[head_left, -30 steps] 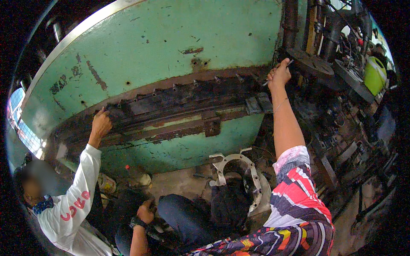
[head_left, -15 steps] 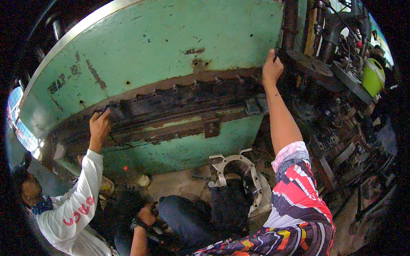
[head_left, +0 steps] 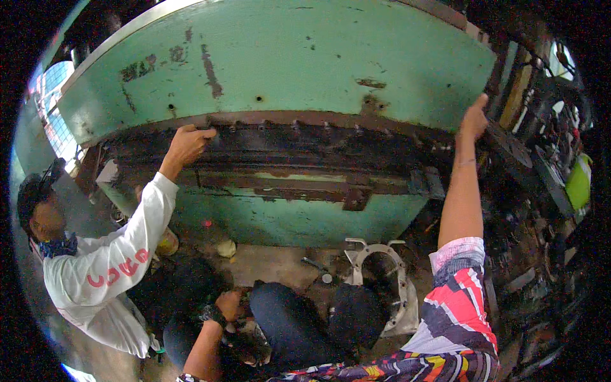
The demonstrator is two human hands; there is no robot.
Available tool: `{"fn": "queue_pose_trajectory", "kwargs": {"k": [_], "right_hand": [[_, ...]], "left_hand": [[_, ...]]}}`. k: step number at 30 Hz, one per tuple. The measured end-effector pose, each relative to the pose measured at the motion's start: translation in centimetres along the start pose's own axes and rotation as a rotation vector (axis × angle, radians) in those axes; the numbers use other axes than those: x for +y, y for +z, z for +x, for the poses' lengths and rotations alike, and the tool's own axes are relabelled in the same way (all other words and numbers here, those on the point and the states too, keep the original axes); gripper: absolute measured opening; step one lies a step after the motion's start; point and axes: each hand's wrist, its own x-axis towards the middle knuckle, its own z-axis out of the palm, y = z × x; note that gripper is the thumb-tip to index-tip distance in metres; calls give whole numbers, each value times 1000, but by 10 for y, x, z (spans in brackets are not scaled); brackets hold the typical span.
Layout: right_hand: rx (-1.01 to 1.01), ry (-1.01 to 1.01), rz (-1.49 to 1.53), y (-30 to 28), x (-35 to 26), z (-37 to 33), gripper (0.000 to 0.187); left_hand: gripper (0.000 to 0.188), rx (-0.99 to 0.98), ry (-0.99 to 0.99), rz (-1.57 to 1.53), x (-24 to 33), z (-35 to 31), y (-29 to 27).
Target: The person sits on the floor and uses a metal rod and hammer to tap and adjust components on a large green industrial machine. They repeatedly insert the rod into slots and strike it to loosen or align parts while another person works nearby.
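A large green machine panel (head_left: 286, 63) with a dark bar (head_left: 273, 143) along its lower edge spans the view. My right arm is stretched out, and my right hand (head_left: 472, 121) is closed at the panel's right edge, thumb uppermost. Low in front of me, my left hand (head_left: 228, 305) is curled beside my dark-trousered leg (head_left: 283, 325). What its fingers hold, if anything, is lost in shadow. Several bolts (head_left: 296, 126) stick out along the bar. A co-worker's hand (head_left: 189, 145) touches the bar's left part with its fingers.
A co-worker in a white long-sleeved top (head_left: 121, 270) crouches at the left. On the floor lie a ring-shaped metal housing (head_left: 401, 280) with bolt holes and a pale round object (head_left: 226, 248). Dark machinery and a lime-green container (head_left: 579, 181) stand at the right.
My view has swung, so the panel sits further right in the picture. The co-worker's fingers now point rightward along the bar. My right hand stays at the panel's edge.
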Motion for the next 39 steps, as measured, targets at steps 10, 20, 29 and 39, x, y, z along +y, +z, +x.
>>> {"fn": "queue_pose_trajectory", "kwargs": {"k": [10,20,29,39], "right_hand": [[167,-1087,-816,-24,63,-32,29],[-1009,-1499,-1222,-83,120,-155,24],[-1174,-1606,-1318,-98,163,-128,16],[-1073,-761,34,-138,-54,-295,45]], "left_hand": [[47,48,193,-172,15,8,-29],[46,28,189,-200,10,8,-49],[48,100,196,-207,6,20,-43],[69,586,402,-621,71,3,-117]]}}
